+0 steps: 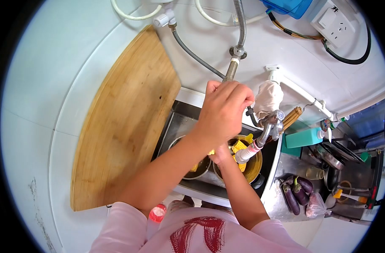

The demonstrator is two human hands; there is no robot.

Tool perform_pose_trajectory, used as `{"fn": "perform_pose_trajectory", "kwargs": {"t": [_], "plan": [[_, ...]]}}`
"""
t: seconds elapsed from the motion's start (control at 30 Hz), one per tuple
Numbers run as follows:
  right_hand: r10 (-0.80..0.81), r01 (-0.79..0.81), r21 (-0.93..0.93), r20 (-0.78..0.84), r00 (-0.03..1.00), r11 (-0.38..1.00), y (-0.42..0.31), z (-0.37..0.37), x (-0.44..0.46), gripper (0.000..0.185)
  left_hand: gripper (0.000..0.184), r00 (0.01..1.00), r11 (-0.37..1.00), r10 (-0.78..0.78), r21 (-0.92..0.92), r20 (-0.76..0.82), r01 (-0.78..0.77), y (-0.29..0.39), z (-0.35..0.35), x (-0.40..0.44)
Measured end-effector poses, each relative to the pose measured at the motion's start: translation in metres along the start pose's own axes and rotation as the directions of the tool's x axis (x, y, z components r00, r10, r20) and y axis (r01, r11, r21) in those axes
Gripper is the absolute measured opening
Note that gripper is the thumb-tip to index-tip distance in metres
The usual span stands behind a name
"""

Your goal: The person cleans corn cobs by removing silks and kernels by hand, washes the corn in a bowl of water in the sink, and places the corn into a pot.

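Pale wall [36,97]: curving up the left edge as we join, and one big wooden board [125,126] stands against it, rounded side outward.
Sink [184,110]: dark metal, two pots down inside it, side by side.
Left-hand pot [204,170]: one yellow piece [194,168] showing, the rest lost under the forearm.
Right hand [220,154]: low between the pots, fingers mostly tucked behind the left forearm; a bit of yellow, probably corn [211,152], pokes out right at the fingertips, though I can't tell whether they grip it.
Left hand [226,105]: up high, over the lower end of one metal pipe [231,71], fingers curled inward; what they hold, if anything, is hidden.
Right-hand pot [256,166]: at least two corn pieces [239,146] inside, just right of the right hand's fingers.
Tap [268,127]: one, its white ribbed nozzle [244,155] pointing over that pot.
Far-right counter [281,170]: one green bottle [304,138], at least three aubergines [300,195] bunched together, one plastic bag [316,205] touching them.
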State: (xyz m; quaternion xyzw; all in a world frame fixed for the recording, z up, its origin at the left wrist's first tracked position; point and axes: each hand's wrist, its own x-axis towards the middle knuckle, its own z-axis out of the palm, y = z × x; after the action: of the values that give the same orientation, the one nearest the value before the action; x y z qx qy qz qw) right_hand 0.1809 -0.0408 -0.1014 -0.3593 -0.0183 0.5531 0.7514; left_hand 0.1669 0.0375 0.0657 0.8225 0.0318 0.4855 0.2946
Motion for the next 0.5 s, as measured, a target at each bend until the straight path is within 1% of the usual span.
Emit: {"fn": "perform_pose_trajectory", "kwargs": {"t": [0.03,0.1,0.13,0.17,0.2,0.23,0.3,0.33,0.37,0.43,0.47,0.5], "plan": [[-0.001,0.001,0.001,-0.001,1.000,1.000,-0.001,0.000,0.001,0.042,0.010,1.000,0.994,0.000,0.107,0.005,0.000,0.004,0.002,0.000],[-0.036,0.038,-0.036,0.042,0.998,0.999,-0.006,0.003,0.002,0.044,0.008,1.000,0.994,-0.012,0.108,-0.018,0.013,0.007,0.001,0.001],[-0.041,0.043,-0.034,0.042,0.998,0.999,-0.010,0.005,0.001,0.044,0.007,0.977,0.981,-0.196,-0.034,-0.081,0.193,0.010,0.001,0.000],[-0.059,0.062,-0.040,0.082,0.995,0.997,-0.014,0.005,-0.002,0.045,0.006,0.917,0.916,-0.381,-0.185,-0.116,0.357,0.013,0.001,-0.001],[-0.075,0.081,-0.044,0.121,0.990,0.996,-0.016,0.005,-0.004,0.047,0.006,0.890,0.877,-0.443,-0.259,-0.110,0.404,0.012,-0.005,0.001],[-0.077,0.082,-0.040,0.114,0.991,0.996,-0.013,0.003,-0.003,0.047,0.006,0.890,0.875,-0.445,-0.261,-0.103,0.407,0.010,-0.002,0.002],[-0.127,0.137,-0.093,0.110,0.986,0.986,-0.004,-0.005,0.007,0.048,0.005,0.953,0.961,-0.274,-0.007,-0.130,0.276,0.007,0.005,0.004],[-0.125,0.136,-0.094,0.110,0.986,0.986,-0.001,-0.010,0.014,0.048,0.004,0.961,0.969,-0.234,0.046,-0.148,0.243,0.008,0.008,0.005],[-0.167,0.196,-0.235,0.139,0.976,0.952,-0.001,-0.016,0.022,0.049,0.004,0.961,0.969,-0.234,0.047,-0.147,0.243,0.010,0.007,0.005],[-0.203,0.255,-0.369,0.174,0.964,0.894,-0.004,-0.014,0.027,0.050,0.007,0.886,0.898,-0.436,-0.149,-0.159,0.415,0.014,0.003,0.002],[-0.335,0.358,-0.542,0.146,0.931,0.760,-0.009,-0.002,0.023,0.050,0.009,0.882,0.907,-0.420,-0.131,-0.214,0.401,0.006,-0.006,-0.005],[-0.463,0.423,-0.693,0.145,0.875,0.583,-0.016,0.008,0.019,0.050,0.010,0.780,0.811,-0.566,-0.346,-0.266,0.471,0.005,-0.019,-0.016]]}}
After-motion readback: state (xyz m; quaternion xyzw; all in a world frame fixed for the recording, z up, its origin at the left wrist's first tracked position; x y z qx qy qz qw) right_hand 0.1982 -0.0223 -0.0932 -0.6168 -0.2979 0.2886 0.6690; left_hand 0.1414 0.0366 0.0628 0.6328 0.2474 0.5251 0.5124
